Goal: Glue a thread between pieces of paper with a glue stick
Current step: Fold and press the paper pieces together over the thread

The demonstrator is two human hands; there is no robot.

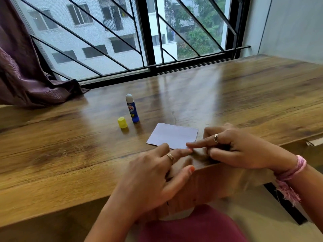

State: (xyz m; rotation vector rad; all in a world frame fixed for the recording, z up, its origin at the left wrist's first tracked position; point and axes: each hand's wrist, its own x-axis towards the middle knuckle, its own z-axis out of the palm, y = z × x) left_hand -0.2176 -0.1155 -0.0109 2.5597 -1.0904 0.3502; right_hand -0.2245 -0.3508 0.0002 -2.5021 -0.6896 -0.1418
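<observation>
A small white piece of paper [172, 135] lies flat near the front edge of the wooden table [70, 137]. My right hand [244, 149] rests to its right, index finger stretched out and touching the paper's near right corner. My left hand [150, 173] lies just in front of the paper, fingers spread, fingertips at the paper's near edge. Behind and left of the paper a blue glue stick [132, 108] stands upright with its white glue tip exposed. Its yellow cap [122, 122] sits beside it. I cannot make out a thread.
A barred window [139, 41] runs along the table's far edge. A purple curtain [26, 75] drapes onto the table's far left. A white wall [293, 28] closes the right side.
</observation>
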